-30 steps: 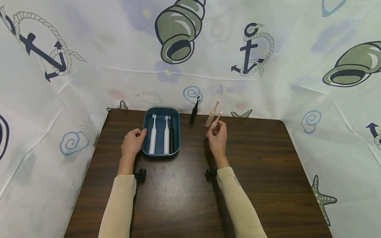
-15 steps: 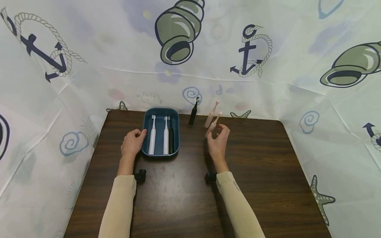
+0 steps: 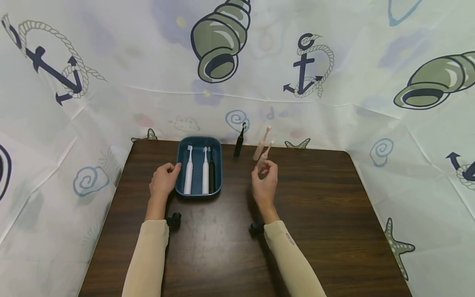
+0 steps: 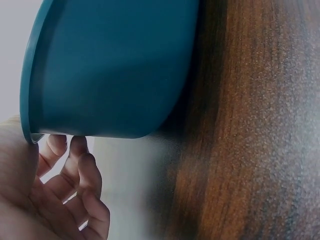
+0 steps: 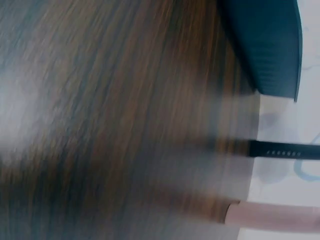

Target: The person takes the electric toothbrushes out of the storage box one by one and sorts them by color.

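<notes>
At the tray's (image 3: 179, 165) left rim, the left hand (image 3: 162, 181) rests curled, holding nothing; right hand (image 3: 264, 181) pinches a slim pink toothbrush (image 3: 266, 152) above bare dark woodgrain.

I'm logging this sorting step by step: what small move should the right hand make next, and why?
Probably carry the pink electric toothbrush leftward toward the blue oval plastic tray. The right hand pinches it off the dark wooden table, the tray already holds three brushes, and the left hand rests on the tray's rim.
</notes>
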`<state>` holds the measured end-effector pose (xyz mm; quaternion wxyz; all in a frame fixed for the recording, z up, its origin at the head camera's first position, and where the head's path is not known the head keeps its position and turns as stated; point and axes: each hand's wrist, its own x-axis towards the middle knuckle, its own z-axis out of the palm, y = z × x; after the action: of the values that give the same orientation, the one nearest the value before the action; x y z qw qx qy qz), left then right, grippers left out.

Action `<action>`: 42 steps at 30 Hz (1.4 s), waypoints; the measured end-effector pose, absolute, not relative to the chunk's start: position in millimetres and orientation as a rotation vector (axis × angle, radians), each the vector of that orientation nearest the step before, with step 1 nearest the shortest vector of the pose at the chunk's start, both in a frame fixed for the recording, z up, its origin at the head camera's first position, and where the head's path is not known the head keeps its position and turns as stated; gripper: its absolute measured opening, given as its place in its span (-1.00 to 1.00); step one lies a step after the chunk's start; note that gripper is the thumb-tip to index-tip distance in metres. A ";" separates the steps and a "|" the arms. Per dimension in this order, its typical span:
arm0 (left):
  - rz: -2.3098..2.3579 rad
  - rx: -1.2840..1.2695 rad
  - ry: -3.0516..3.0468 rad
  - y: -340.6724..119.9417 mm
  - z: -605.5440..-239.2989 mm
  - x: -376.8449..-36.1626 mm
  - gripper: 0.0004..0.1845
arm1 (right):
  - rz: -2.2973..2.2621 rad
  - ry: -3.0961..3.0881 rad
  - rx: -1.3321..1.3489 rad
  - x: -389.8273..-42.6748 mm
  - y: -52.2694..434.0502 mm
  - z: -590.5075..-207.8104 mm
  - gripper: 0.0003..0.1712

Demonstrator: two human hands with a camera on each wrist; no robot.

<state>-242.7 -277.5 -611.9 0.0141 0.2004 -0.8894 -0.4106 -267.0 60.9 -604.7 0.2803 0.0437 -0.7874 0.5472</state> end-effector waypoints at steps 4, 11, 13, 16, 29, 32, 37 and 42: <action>-1.277 0.623 -2.776 -278.8 -613.3 -241.7 -0.40 | 1.507 -2.063 0.199 -264.8 49.1 -602.1 -0.67; -1.291 0.630 -2.762 -280.7 -614.8 -241.0 -0.41 | 1.534 -2.105 0.296 -262.7 25.1 -591.4 -0.65; -1.290 0.631 -2.764 -281.1 -615.1 -240.8 -0.41 | 1.531 -2.130 0.329 -263.0 18.2 -588.7 -0.66; -1.290 0.633 -2.769 -281.5 -615.2 -240.6 -0.40 | 1.519 -2.174 0.372 -263.6 8.1 -585.2 -0.65; -1.272 0.634 -2.783 -283.9 -615.3 -242.1 -0.42 | 1.492 -2.496 0.462 -266.1 -46.3 -567.1 -0.49; -1.252 0.626 -2.784 -283.1 -615.2 -243.4 -0.42 | 1.497 -2.598 0.463 -266.1 -57.3 -563.5 -0.45; -1.246 0.598 -2.781 -280.9 -613.8 -244.8 -0.44 | 1.506 -2.774 0.440 -262.3 -73.8 -558.2 -0.42; -1.256 0.608 -2.786 -279.9 -613.4 -245.6 -0.45 | 1.478 -2.937 0.378 -262.2 -89.9 -560.7 -0.40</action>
<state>-245.6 -279.9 -613.4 0.0130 0.1952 -0.8940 -0.4030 -262.2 -89.9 -560.7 -0.0841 0.1138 -0.8843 0.4450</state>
